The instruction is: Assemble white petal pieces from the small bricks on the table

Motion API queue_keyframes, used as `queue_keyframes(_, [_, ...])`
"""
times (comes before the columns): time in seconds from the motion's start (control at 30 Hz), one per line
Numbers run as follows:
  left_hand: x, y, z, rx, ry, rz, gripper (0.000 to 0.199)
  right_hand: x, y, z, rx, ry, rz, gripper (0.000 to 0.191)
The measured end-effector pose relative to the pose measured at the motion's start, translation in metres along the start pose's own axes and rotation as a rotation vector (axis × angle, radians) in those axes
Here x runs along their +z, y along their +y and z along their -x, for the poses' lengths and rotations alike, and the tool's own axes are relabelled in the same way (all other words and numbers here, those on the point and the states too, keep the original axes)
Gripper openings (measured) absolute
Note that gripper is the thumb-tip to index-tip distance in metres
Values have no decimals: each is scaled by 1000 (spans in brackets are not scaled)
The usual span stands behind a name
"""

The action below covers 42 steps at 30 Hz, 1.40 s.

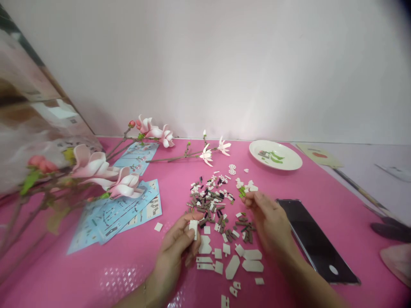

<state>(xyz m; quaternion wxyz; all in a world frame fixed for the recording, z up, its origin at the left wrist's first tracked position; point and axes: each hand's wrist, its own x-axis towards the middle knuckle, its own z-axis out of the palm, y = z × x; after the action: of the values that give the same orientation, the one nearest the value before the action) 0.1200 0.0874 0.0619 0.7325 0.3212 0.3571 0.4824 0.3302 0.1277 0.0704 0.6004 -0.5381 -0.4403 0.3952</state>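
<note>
Between the thumb and fingers of my left hand (pixel 180 241) is a small white piece (pixel 193 229). My right hand (pixel 268 214) is at the right edge of the pile, its fingertips pinched at a small white piece (pixel 253 188) beside some green bits (pixel 242 191); whether it grips that piece is hard to tell. Between and beyond the hands spreads a pile of small brown, black and white pieces (pixel 208 203). Nearer the front lie larger flat white pieces (pixel 252 265).
Pink-white flower stems (pixel 123 184) lie at the left over blue printed sheets (pixel 138 214). A thinner flower stem (pixel 180 158) rests at the back. At the right are a white plate (pixel 293 164) with green pieces, a black phone (pixel 316 239) and a brush (pixel 359 188).
</note>
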Motion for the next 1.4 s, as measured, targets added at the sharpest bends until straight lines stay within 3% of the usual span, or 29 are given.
queue_keyframes(0.07, [0, 0, 0, 6, 0, -13, 31, -1, -3, 1, -68, -120, 233, 22])
queue_keyframes(0.17, [0, 0, 0, 16, -5, -37, 34, -1, -3, 1, -296, -300, 632, 15])
queue_keyframes(0.27, [1, -1, 1, 24, -22, -77, 34, 0, 7, 2, -484, -397, 894, 18])
queue_keyframes(0.37, [2, -1, 2, 14, -33, -111, 31, 1, 16, 3, -530, -475, 994, 15])
queue_keyframes(0.53, [2, -2, 0, -4, -94, -117, 28, 3, 18, 6, -475, -502, 1048, 12])
queue_keyframes(0.83, [0, -6, 0, -32, -126, -156, 38, 5, 13, 8, -414, -434, 886, 21])
queue_keyframes(1.0, [0, -5, 0, -71, -148, -197, 39, 10, -2, 15, 14, -486, 469, 31])
queue_keyframes(1.07, [-1, -7, -1, -103, -181, -194, 40, 12, -7, 17, 113, -533, 309, 32])
queue_keyframes(1.23, [-2, -15, -2, -168, -279, -162, 42, 16, -10, 21, 80, -621, 104, 27])
queue_keyframes(1.4, [2, -15, -1, -180, -312, -137, 38, 21, -4, 29, 82, -670, 61, 24])
